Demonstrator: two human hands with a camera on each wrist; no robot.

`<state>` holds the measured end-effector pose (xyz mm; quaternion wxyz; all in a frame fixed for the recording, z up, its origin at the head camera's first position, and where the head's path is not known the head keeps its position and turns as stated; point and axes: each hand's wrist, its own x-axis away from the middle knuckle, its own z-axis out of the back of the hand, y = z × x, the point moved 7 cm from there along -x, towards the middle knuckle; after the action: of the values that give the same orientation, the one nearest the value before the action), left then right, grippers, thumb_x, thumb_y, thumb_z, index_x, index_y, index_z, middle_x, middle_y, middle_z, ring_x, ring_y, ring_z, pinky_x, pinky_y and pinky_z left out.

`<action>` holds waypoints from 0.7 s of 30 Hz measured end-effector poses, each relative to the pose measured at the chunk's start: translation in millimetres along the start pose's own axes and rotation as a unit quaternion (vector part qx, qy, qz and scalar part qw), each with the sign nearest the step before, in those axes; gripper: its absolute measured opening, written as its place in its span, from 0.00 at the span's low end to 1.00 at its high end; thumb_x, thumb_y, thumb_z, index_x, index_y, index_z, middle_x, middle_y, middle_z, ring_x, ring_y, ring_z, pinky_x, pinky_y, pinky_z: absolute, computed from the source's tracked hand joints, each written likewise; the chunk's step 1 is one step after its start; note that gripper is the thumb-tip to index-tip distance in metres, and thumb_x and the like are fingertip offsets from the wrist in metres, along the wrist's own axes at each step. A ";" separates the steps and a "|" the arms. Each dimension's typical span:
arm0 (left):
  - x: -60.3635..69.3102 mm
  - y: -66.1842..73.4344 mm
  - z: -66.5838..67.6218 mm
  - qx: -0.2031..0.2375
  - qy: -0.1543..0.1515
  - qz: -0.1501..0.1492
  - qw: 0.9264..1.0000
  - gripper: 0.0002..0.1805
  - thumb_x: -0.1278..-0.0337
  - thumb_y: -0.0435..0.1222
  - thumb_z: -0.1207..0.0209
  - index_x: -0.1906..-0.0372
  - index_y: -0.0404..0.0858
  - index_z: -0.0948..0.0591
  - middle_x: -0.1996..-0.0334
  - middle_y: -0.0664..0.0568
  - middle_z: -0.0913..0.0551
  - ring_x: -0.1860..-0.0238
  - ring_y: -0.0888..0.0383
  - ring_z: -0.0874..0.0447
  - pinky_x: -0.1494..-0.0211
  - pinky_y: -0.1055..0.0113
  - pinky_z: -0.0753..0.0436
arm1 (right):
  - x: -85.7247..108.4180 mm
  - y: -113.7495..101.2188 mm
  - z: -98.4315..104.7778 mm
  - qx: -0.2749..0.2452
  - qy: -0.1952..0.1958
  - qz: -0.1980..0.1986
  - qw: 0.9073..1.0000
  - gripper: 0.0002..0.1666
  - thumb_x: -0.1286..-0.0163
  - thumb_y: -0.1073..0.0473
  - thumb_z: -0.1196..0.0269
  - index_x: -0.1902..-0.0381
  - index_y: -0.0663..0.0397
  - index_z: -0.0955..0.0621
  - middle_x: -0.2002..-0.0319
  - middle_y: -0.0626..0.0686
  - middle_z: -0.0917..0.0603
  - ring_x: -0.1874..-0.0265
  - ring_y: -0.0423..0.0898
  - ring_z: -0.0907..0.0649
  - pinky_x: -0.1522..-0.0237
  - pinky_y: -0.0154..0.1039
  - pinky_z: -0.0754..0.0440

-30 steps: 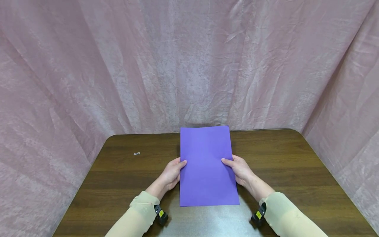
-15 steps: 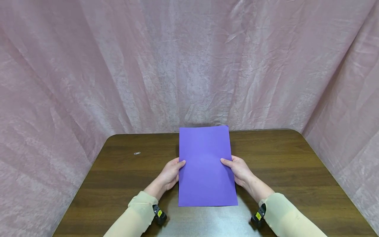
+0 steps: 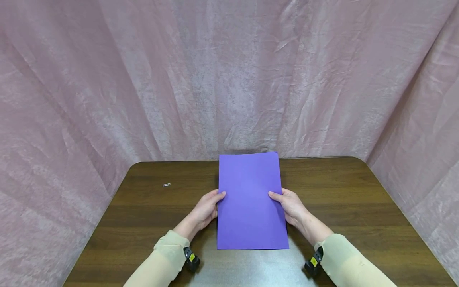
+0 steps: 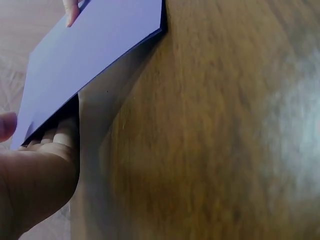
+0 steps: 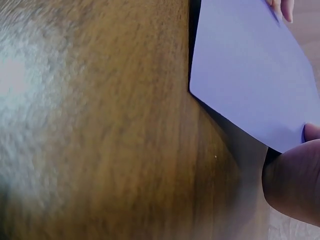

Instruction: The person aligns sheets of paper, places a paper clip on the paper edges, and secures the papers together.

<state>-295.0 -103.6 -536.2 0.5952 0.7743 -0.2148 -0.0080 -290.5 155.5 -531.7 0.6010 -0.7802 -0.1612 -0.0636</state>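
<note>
A flat purple sheet of paper [image 3: 249,215], possibly several stacked, is held upright lengthwise in front of the person. My left hand [image 3: 207,209] grips its left edge, thumb on the top face and fingers underneath. On the opposite edge my right hand [image 3: 292,207] grips it the same way. In the left wrist view the fingers [image 4: 62,135] pass under the paper [image 4: 95,50], which stands a little above the table. The right wrist view shows the paper's near corner [image 5: 196,90] and its shadow; the right fingers are hidden beneath it.
A small white paper clip [image 3: 166,184] lies on the brown wooden table [image 3: 344,199] at the back left. Pink curtains [image 3: 215,79] hang behind the table and at its sides. Each wrist wears a black camera strap.
The paper and both hands shift very slightly left, then back right. The grip of both hands stays the same. The paper clip's place on the table looks unchanged.
</note>
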 end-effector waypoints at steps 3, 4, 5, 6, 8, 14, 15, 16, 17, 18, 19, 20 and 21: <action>-0.4 1.2 1.5 -0.010 0.006 -0.002 1.000 0.23 0.20 0.43 0.50 0.34 0.29 0.31 0.52 0.45 0.16 0.54 0.53 0.14 0.52 0.57 0.14 | 0.1 -0.6 1.0 0.002 -0.001 0.001 1.000 0.13 0.22 0.61 0.40 0.45 0.60 0.21 0.66 0.51 0.11 0.68 0.46 0.12 0.65 0.42 0.14; -0.5 1.7 2.5 -0.014 0.010 -0.002 1.000 0.25 0.20 0.44 0.50 0.32 0.29 0.32 0.49 0.44 0.17 0.53 0.52 0.14 0.50 0.56 0.14 | 0.1 -0.7 1.4 0.002 0.000 0.001 1.000 0.13 0.22 0.61 0.40 0.45 0.60 0.22 0.66 0.51 0.11 0.68 0.46 0.12 0.65 0.42 0.14; -0.6 2.1 3.8 -0.017 0.014 -0.004 1.000 0.27 0.20 0.44 0.50 0.31 0.29 0.34 0.46 0.42 0.18 0.50 0.51 0.15 0.49 0.56 0.15 | 0.1 -0.7 1.9 0.002 0.000 0.001 1.000 0.13 0.22 0.61 0.40 0.45 0.60 0.22 0.66 0.51 0.11 0.68 0.46 0.12 0.65 0.42 0.14; -0.5 2.8 5.2 -0.023 0.017 -0.006 1.000 0.29 0.20 0.45 0.51 0.29 0.29 0.35 0.44 0.40 0.19 0.48 0.50 0.16 0.47 0.55 0.15 | 0.1 -0.6 1.9 0.002 -0.001 0.000 1.000 0.13 0.22 0.61 0.40 0.45 0.61 0.22 0.66 0.51 0.11 0.68 0.46 0.12 0.65 0.42 0.14; -0.3 4.5 9.1 -0.034 0.025 -0.010 0.999 0.30 0.20 0.46 0.51 0.27 0.29 0.36 0.39 0.36 0.22 0.44 0.47 0.18 0.44 0.54 0.17 | 0.2 -0.8 2.4 0.002 0.001 -0.001 1.000 0.13 0.22 0.61 0.41 0.45 0.61 0.22 0.66 0.51 0.11 0.68 0.46 0.12 0.65 0.42 0.14; 4.3 13.2 23.5 -0.077 0.028 -0.030 0.996 0.30 0.19 0.46 0.53 0.25 0.31 0.36 0.33 0.31 0.27 0.35 0.40 0.23 0.37 0.48 0.21 | 0.7 -1.4 5.6 0.009 0.013 -0.001 1.000 0.15 0.22 0.62 0.41 0.42 0.62 0.23 0.65 0.52 0.11 0.67 0.46 0.12 0.65 0.42 0.13; 5.6 15.0 26.3 -0.078 0.029 -0.032 0.996 0.30 0.19 0.45 0.53 0.25 0.31 0.36 0.33 0.31 0.27 0.35 0.39 0.24 0.36 0.47 0.22 | 0.8 -1.3 6.0 0.010 0.015 -0.002 1.000 0.15 0.22 0.62 0.41 0.42 0.63 0.23 0.65 0.52 0.11 0.67 0.47 0.12 0.65 0.42 0.13; 6.9 16.7 29.2 -0.079 0.027 -0.036 0.996 0.30 0.19 0.45 0.53 0.25 0.30 0.36 0.33 0.30 0.27 0.34 0.38 0.25 0.35 0.46 0.22 | 0.9 -1.0 6.4 0.010 0.018 -0.003 1.000 0.15 0.22 0.62 0.41 0.42 0.63 0.23 0.65 0.52 0.11 0.67 0.47 0.12 0.65 0.43 0.14; 8.3 19.0 31.9 -0.080 0.028 -0.039 0.996 0.29 0.18 0.44 0.53 0.25 0.30 0.36 0.33 0.30 0.27 0.34 0.37 0.26 0.35 0.45 0.23 | 0.9 -0.9 6.5 0.012 0.016 -0.004 1.000 0.15 0.22 0.62 0.42 0.42 0.63 0.23 0.65 0.52 0.11 0.67 0.47 0.12 0.64 0.43 0.14; 9.7 21.1 35.0 -0.082 0.028 -0.042 0.995 0.29 0.18 0.43 0.53 0.25 0.29 0.37 0.33 0.29 0.27 0.33 0.36 0.27 0.35 0.45 0.24 | 1.0 -0.6 6.6 0.011 0.017 -0.005 1.000 0.15 0.22 0.62 0.41 0.42 0.63 0.23 0.65 0.52 0.11 0.67 0.47 0.12 0.64 0.43 0.14; 11.5 23.2 38.7 -0.083 0.032 -0.043 0.995 0.28 0.18 0.41 0.54 0.25 0.28 0.37 0.33 0.29 0.27 0.33 0.35 0.27 0.34 0.44 0.24 | 0.9 -0.3 6.7 0.011 0.017 -0.005 1.000 0.15 0.22 0.62 0.41 0.42 0.62 0.23 0.66 0.52 0.11 0.67 0.47 0.12 0.65 0.43 0.14; 13.3 25.6 42.6 -0.090 0.036 -0.045 0.994 0.28 0.18 0.41 0.54 0.25 0.28 0.36 0.33 0.29 0.27 0.32 0.35 0.28 0.34 0.44 0.25 | 1.0 -0.1 6.8 0.010 0.019 -0.005 1.000 0.14 0.22 0.62 0.41 0.43 0.62 0.23 0.66 0.52 0.11 0.67 0.47 0.12 0.65 0.43 0.14; 15.0 28.0 46.8 -0.095 0.040 -0.044 0.994 0.27 0.18 0.39 0.54 0.26 0.27 0.36 0.32 0.30 0.28 0.32 0.35 0.28 0.33 0.44 0.25 | 1.2 0.2 6.9 0.010 0.019 -0.006 1.000 0.14 0.22 0.62 0.41 0.43 0.62 0.23 0.66 0.52 0.11 0.67 0.47 0.12 0.65 0.42 0.14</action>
<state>-302.9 -157.2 -520.3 0.6733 0.7225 -0.1551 -0.0234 -290.0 162.2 -533.4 0.6112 -0.7721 -0.1545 -0.0805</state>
